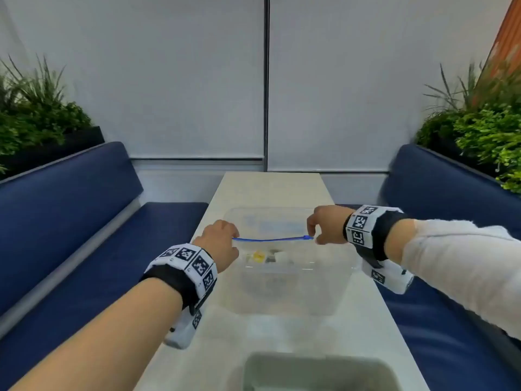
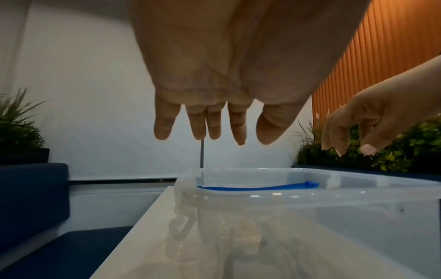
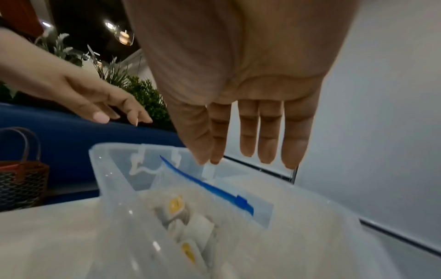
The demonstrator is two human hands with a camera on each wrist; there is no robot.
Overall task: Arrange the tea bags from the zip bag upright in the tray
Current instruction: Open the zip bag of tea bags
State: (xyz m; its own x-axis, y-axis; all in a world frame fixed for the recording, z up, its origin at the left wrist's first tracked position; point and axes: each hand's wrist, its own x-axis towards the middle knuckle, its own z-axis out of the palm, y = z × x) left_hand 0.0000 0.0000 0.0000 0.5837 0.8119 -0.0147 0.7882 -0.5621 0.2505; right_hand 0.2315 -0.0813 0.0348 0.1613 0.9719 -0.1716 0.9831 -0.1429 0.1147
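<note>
Two hands hover with fingers relaxed and holding nothing: the left hand (image 1: 218,244) by one end of the zip bag's blue seal, the right hand (image 1: 327,224) by its slider end. The zip bag (image 3: 214,190) of tea bags (image 3: 176,205) stands inside a clear plastic container (image 1: 284,303) on the pale surface (image 1: 270,187), with the tray (image 1: 318,371) nearer.

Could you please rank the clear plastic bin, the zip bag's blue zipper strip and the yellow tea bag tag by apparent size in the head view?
1. clear plastic bin
2. blue zipper strip
3. yellow tea bag tag
</note>
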